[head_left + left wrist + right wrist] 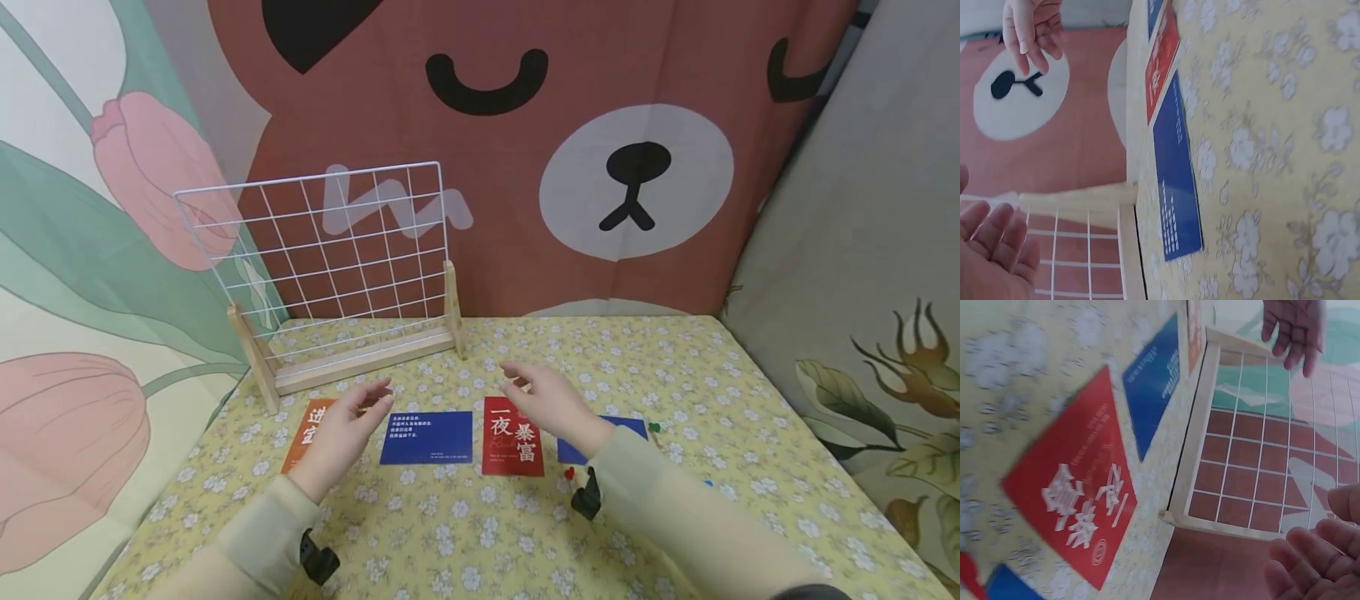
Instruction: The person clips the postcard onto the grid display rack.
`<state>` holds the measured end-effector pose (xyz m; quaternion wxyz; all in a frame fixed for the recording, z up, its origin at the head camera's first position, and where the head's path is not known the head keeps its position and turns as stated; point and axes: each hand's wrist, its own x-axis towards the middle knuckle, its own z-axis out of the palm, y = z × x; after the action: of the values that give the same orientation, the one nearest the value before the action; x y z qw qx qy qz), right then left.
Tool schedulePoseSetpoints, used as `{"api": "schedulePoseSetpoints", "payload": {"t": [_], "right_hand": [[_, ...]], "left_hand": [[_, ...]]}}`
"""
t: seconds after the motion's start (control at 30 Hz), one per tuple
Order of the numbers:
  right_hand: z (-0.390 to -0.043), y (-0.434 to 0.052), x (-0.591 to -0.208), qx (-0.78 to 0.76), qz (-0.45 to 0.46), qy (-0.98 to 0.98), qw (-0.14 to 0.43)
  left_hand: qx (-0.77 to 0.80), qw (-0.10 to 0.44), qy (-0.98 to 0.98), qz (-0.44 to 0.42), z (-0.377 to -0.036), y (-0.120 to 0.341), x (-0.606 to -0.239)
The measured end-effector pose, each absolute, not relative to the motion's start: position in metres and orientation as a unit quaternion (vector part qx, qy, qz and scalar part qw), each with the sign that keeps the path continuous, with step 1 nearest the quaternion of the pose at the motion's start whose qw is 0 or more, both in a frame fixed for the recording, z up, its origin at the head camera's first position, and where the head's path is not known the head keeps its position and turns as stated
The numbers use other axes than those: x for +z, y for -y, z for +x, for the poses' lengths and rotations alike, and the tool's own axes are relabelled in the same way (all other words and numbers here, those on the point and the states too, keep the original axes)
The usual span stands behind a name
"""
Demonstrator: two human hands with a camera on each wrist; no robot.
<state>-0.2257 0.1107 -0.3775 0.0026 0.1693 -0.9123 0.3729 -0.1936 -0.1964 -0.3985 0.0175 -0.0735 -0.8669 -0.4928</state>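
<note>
My left hand hovers over the orange card, partly covering it, its fingers loosely bent around nothing. To its right a blue card with white writing lies flat on the cloth. My right hand is raised above the red card, relaxed, with nothing in it. A second blue card lies partly hidden under the right forearm. In the right wrist view the red card shows large white characters. Both hands appear apart from the cards.
Behind the cards stands a white wire grid in a wooden base. Near the right arm are a small red heart piece, a green one and a blue one. A flowered yellow cloth covers the table.
</note>
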Motion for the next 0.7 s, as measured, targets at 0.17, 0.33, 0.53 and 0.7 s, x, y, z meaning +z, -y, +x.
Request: {"api": "schedulePoseSetpoints", "payload": {"t": [0.17,0.33,0.53,0.7], "right_hand": [[-0.246,-0.101,-0.373,0.384,0.148,0.911,0.008],[-0.264,-0.092,-0.371,0.404,0.129,0.906,0.007],[-0.28,-0.08,-0.368,0.422,0.104,0.9,0.011],[-0.291,-0.07,-0.366,0.436,0.092,0.895,0.008]], "left_hand": [[-0.512,0.032,0.858,-0.026,-0.202,0.209,-0.396],[-0.53,0.068,0.845,0.0,-0.212,0.22,-0.397],[-0.525,0.109,0.843,0.04,-0.224,0.235,-0.394],[-0.527,0.154,0.832,0.08,-0.238,0.25,-0.393]]}}
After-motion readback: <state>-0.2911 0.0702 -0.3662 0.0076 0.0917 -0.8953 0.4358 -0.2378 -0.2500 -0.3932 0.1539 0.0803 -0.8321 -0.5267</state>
